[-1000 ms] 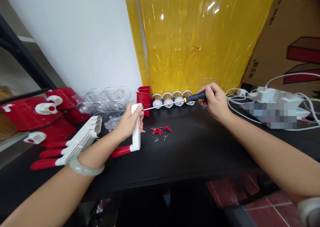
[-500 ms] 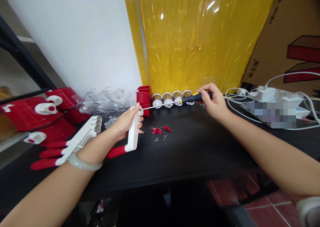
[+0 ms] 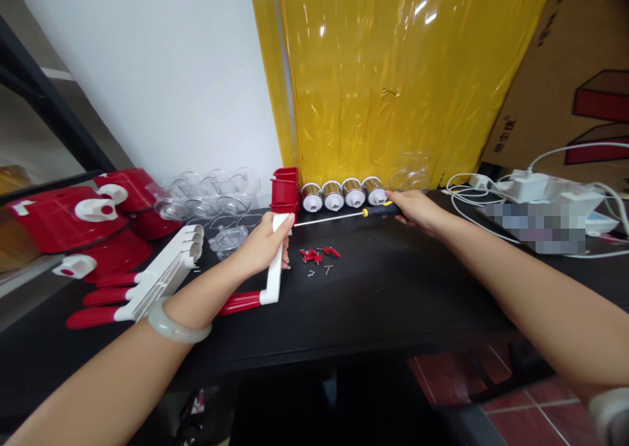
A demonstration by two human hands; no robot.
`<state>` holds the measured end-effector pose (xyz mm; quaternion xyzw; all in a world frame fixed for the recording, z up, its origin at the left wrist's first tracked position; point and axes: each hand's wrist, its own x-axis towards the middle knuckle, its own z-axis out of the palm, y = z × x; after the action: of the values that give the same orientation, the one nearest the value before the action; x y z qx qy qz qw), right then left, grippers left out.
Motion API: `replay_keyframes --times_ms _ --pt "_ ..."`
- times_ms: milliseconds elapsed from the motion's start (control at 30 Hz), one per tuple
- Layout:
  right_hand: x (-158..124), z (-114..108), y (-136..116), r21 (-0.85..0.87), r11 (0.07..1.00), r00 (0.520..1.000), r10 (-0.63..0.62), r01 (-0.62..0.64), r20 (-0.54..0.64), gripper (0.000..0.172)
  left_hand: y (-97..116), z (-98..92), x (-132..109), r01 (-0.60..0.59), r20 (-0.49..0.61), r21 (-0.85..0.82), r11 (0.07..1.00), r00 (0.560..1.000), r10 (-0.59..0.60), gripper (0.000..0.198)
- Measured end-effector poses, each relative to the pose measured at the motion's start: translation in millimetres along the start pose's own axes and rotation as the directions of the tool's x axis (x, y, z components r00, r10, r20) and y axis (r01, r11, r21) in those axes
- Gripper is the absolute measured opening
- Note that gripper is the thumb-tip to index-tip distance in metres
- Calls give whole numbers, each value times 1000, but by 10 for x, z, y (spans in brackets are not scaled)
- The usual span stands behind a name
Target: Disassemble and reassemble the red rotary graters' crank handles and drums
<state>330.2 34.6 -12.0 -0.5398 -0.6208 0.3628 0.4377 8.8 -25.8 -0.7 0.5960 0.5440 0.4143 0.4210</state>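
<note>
My left hand is closed around the white arm of a crank handle, whose red grip points left above the black table. In my right hand is a screwdriver with a dark blue and yellow handle. Its long shaft runs left to the upper end of the crank handle, by my left thumb; the tip is hidden there. Small red parts and several screws lie on the table just right of the crank handle.
More crank handles and red housings occupy the left. Clear plastic parts, red hoppers and metal grater drums line the back. White cables and chargers sit at the right, before a cardboard box.
The screwdriver has come down to a flatter angle, with my right hand lower. My left hand and the crank handle have shifted slightly right in view.
</note>
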Motion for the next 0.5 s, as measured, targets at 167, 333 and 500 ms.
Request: replay_keyframes --times_ms 167,333,500 --pt "-44 103 -62 -33 998 991 48 -52 -126 50 -10 -21 21 11 -18 -20 1000 1000 -11 38" --pt "-81 106 -100 -177 978 977 -143 115 -157 56 -1 -51 35 27 -29 -32 999 999 -27 37" --pt "-105 23 -74 -334 873 876 -435 355 -208 57 34 -55 22 47 3 -41 998 999 -47 36"
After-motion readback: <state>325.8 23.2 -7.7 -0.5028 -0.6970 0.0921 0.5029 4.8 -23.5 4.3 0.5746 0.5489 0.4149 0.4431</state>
